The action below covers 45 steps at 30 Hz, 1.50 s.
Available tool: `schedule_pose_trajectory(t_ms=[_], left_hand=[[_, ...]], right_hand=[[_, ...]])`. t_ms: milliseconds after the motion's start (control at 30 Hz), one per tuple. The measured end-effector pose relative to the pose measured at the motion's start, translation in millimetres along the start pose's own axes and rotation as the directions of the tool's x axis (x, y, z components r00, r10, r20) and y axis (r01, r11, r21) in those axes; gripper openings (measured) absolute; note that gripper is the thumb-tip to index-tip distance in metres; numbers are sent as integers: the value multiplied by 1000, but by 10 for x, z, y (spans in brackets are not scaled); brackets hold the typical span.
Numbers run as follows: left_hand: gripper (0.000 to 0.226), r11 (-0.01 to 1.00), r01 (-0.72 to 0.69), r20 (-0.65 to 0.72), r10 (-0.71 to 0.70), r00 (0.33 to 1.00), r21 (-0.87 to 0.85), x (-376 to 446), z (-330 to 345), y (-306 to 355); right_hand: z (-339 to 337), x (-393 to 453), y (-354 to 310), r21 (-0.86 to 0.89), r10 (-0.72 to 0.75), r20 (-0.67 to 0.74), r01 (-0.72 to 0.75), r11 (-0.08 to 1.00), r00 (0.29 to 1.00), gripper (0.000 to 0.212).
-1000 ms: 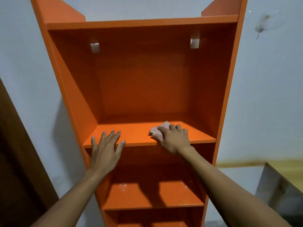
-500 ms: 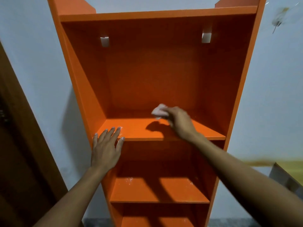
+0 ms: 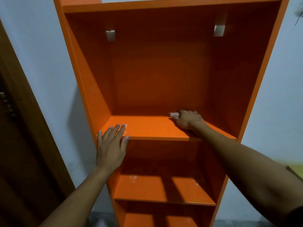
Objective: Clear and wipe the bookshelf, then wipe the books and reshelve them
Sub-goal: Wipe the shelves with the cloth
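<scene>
The right hand [image 3: 188,119] has been moved back to the rear of the bookshelf [image 3: 155,128], a cloth [image 3: 174,115] grasped under its fingers. The left hand [image 3: 110,145] is laid flat, released, on the front edge.

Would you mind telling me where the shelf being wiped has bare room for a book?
The shelf is bare across its middle, between the left hand at the front left corner and the right hand, which holds the cloth at the back right. Those two corners are taken.
</scene>
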<state>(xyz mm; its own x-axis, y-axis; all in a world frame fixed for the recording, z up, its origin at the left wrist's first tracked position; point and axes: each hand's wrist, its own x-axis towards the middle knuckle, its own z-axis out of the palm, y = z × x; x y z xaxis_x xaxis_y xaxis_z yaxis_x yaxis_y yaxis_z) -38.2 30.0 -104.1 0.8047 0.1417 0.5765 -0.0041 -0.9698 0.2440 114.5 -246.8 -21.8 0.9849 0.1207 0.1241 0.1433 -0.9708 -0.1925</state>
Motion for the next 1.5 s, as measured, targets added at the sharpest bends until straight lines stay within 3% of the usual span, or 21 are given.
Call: schedule_pose_trajectory(t_ms=[100,267,367,467,567,667,767,833,900,1000,1200,1300,1400,1500], left_hand=[[69,999,-1,8,1,1000,-38,-5,-18,6],[53,964,-28,-15,25,1000,-264,-29,-119,-59],[43,927,-27,-138,-27,990,-373,-92,-234,-129],[48,953,-4,-277,-84,957,-304,-135,-321,-217],[59,967,39,-286,-113,952,-252,-120,-371,-307],[70,971,37,-203,-87,975,-238,-123,-403,-337],[75,985,9,-144,-34,989,-171,-150,-387,-375],[77,990,28,-100,-42,994,-138,-155,-375,-400],[78,994,40,-76,-48,996,-106,-155,-363,-418],[78,996,62,-47,-66,997,-70,-174,-350,-450],[79,991,118,13,-118,993,-56,-269,-298,-499],[78,991,130,31,-129,991,-34,-316,-290,-540],[74,994,110,41,-109,993,-25,-347,-318,-586],[71,996,90,63,-89,994,-12,-374,-364,-636]], right_hand=[[158,-101,-339,-14,-245,-13,245,969,969,65],[291,-465,-730,5,-571,13,571,821,821,52],[327,-706,-857,129,-759,-79,762,635,646,42],[279,-823,-965,286,-836,-202,847,448,511,41],[31,-706,-1008,359,-784,-321,834,419,532,41],[-111,-239,-812,338,-613,-341,701,628,713,44],[-92,197,-505,234,-282,-170,317,919,944,27],[27,373,-385,142,-68,16,65,988,998,29],[130,484,-400,105,-45,110,34,994,993,46],[170,487,-664,162,-135,157,109,981,978,75],[301,240,-1317,132,-418,106,404,905,902,60],[357,33,-1527,143,-585,61,573,807,809,53],[398,-205,-1610,183,-733,35,717,673,679,61],[412,-452,-1584,265,-842,-16,814,516,539,44]])
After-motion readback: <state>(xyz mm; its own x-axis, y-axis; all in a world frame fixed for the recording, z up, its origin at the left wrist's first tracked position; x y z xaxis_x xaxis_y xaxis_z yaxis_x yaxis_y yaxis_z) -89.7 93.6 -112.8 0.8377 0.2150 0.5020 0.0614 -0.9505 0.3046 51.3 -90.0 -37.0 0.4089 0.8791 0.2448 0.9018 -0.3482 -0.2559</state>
